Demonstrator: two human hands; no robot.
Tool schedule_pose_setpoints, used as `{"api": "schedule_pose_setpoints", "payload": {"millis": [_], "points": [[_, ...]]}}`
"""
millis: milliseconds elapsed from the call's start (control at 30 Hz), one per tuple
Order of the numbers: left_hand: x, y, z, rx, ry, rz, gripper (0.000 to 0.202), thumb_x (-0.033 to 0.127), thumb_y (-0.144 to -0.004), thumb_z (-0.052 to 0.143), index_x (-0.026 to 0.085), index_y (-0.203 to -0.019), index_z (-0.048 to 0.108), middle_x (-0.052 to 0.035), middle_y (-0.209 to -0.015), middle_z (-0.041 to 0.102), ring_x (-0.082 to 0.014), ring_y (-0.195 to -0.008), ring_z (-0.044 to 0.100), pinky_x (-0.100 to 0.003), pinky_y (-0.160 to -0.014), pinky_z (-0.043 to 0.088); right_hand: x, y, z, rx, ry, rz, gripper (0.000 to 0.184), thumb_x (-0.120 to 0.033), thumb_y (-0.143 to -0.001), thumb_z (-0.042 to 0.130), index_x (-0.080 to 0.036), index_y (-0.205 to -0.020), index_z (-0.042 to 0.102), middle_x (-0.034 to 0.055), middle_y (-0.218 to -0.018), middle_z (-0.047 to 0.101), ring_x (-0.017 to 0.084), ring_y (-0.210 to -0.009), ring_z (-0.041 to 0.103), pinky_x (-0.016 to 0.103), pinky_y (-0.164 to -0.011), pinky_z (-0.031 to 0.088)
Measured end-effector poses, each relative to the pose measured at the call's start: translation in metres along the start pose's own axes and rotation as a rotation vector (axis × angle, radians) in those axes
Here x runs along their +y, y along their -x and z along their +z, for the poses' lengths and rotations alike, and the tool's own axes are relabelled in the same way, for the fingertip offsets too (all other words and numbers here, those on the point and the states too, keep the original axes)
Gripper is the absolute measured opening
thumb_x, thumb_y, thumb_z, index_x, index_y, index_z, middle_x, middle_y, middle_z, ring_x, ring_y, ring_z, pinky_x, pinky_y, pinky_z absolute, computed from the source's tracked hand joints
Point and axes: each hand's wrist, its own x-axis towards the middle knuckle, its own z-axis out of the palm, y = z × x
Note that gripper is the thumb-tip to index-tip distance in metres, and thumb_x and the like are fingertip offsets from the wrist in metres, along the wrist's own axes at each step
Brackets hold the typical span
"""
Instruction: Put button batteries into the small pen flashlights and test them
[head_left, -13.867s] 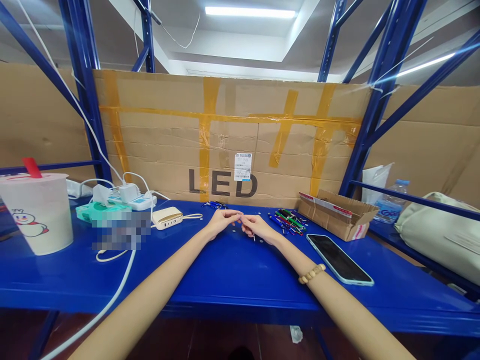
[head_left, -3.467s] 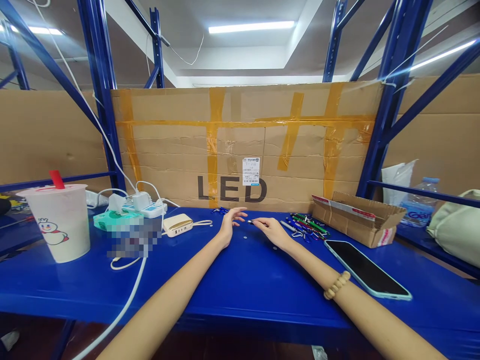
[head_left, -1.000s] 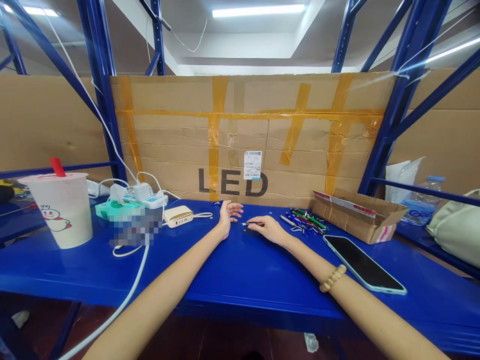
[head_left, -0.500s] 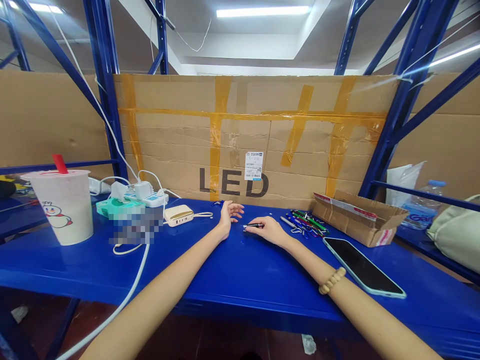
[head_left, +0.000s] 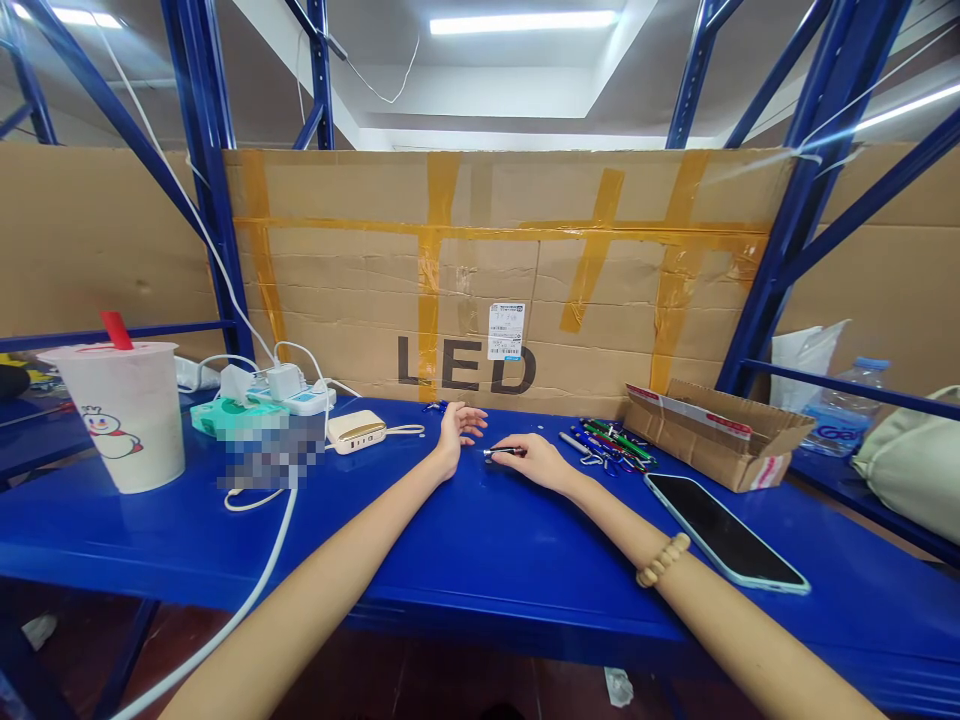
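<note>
My left hand (head_left: 457,432) rests on its side on the blue shelf (head_left: 480,560), fingers loosely apart with nothing in them. Just right of it, my right hand (head_left: 541,462) pinches a slim dark item with a silver end (head_left: 495,453), held low at the shelf surface. Its exact kind is too small to make out. Behind my left wrist lies a small blue piece (head_left: 432,407), partly hidden. To the right of my right hand is a loose pile of slim coloured pieces with metal clips (head_left: 611,445), in green, blue, silver and red.
At right are an open cardboard box (head_left: 712,440) and a phone (head_left: 726,530) near my right forearm. A power bank (head_left: 356,432), plugs on a power strip (head_left: 304,400), a white cable (head_left: 277,560) and a drink cup (head_left: 124,420) stand left. A large cardboard sheet (head_left: 345,290) closes the back.
The camera view has shifted very slightly. Both hands stay in nearly the same place, and the right still pinches the slim item.
</note>
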Motion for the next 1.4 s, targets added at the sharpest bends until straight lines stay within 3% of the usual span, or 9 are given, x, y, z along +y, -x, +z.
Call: {"api": "schedule_pose_setpoints", "payload": {"millis": [333, 467, 567, 733, 800, 933, 1033, 1233, 1400], "points": [[0.001, 0.001, 0.001, -0.005, -0.037, 0.013, 0.043, 0.039, -0.072, 0.028, 0.013, -0.067, 0.062, -0.0078, -0.069, 0.060, -0.0135, -0.058, 0.051, -0.023, -0.051, 0.031, 0.001, 0.000, 0.000, -0.048, 0.002, 0.023, 0.036, -0.044, -0.085, 0.039, -0.022, -0.094, 0.066, 0.0001, -0.096, 0.067, 0.019, -0.088, 0.060, 0.028, -0.077, 0.043], [0.001, 0.002, 0.000, 0.026, -0.059, 0.032, 0.043, 0.039, -0.072, 0.028, 0.013, -0.068, 0.062, -0.0076, -0.070, 0.061, -0.0136, -0.059, 0.051, -0.023, -0.052, 0.032, -0.004, 0.003, -0.006, -0.041, 0.230, 0.145, 0.039, -0.039, -0.090, 0.028, -0.027, -0.102, 0.063, 0.0008, -0.105, 0.064, 0.021, -0.096, 0.057, 0.031, -0.079, 0.042], [-0.001, 0.000, -0.002, 0.085, -0.069, 0.048, 0.042, 0.038, -0.073, 0.028, 0.013, -0.067, 0.062, -0.0072, -0.070, 0.061, -0.0129, -0.058, 0.051, -0.023, -0.052, 0.032, -0.003, 0.006, -0.015, -0.016, 0.501, 0.272, 0.032, -0.032, -0.088, 0.036, -0.028, -0.110, 0.058, 0.0045, -0.110, 0.062, 0.023, -0.100, 0.056, 0.033, -0.077, 0.042], [0.000, -0.008, -0.010, 0.214, -0.073, 0.098, 0.039, 0.035, -0.073, 0.030, 0.013, -0.064, 0.061, -0.0063, -0.067, 0.061, -0.0112, -0.053, 0.049, -0.023, -0.050, 0.031, 0.018, 0.013, -0.033, 0.041, 0.763, 0.532, 0.029, -0.024, -0.086, 0.038, -0.018, -0.095, 0.066, 0.0139, -0.108, 0.057, 0.026, -0.101, 0.052, 0.034, -0.071, 0.043], [0.004, -0.011, -0.017, 0.313, -0.075, 0.134, 0.036, 0.034, -0.073, 0.031, 0.014, -0.062, 0.060, -0.0057, -0.065, 0.060, -0.0114, -0.052, 0.048, -0.023, -0.050, 0.031, 0.029, 0.016, -0.038, 0.083, 0.781, 0.572, 0.029, -0.017, -0.082, 0.042, -0.018, -0.101, 0.063, 0.0144, -0.110, 0.054, 0.026, -0.104, 0.049, 0.035, -0.075, 0.042], [0.015, -0.016, -0.038, 0.567, -0.025, 0.232, 0.029, 0.031, -0.072, 0.034, 0.015, -0.060, 0.055, -0.0040, -0.063, 0.058, -0.0121, -0.056, 0.050, -0.023, -0.053, 0.034, 0.040, 0.016, -0.040, 0.195, 0.648, 0.525, 0.034, -0.015, -0.077, 0.046, -0.024, -0.108, 0.058, 0.0083, -0.108, 0.054, 0.021, -0.102, 0.050, 0.032, -0.080, 0.040], [0.021, -0.020, -0.051, 0.679, 0.070, 0.187, 0.030, 0.034, -0.073, 0.032, 0.016, -0.062, 0.053, -0.0024, -0.063, 0.056, -0.0116, -0.054, 0.048, -0.023, -0.054, 0.034, 0.037, 0.007, -0.034, 0.231, 0.525, 0.449, 0.029, -0.019, -0.079, 0.044, -0.022, -0.104, 0.059, 0.0061, -0.104, 0.056, 0.018, -0.097, 0.053, 0.028, -0.079, 0.041], [0.027, -0.026, -0.053, 0.587, 0.199, 0.030, 0.039, 0.041, -0.076, 0.024, 0.015, -0.065, 0.052, -0.0009, -0.056, 0.052, -0.0090, -0.041, 0.042, -0.022, -0.046, 0.029, 0.013, -0.033, -0.006, 0.026, 0.463, 0.266, 0.031, -0.023, -0.080, 0.045, -0.024, -0.109, 0.055, 0.0060, -0.117, 0.052, 0.021, -0.111, 0.046, 0.037, -0.087, 0.035], [0.025, -0.026, -0.048, 0.461, 0.135, 0.047, 0.037, 0.037, -0.076, 0.028, 0.014, -0.061, 0.053, -0.0013, -0.054, 0.052, -0.0074, -0.040, 0.041, -0.020, -0.045, 0.029, -0.022, -0.076, 0.028, -0.017, 0.439, 0.182, 0.044, -0.034, -0.085, 0.038, -0.019, -0.127, 0.041, 0.0109, -0.138, 0.034, 0.024, -0.124, 0.033, 0.044, -0.096, 0.028]]}}
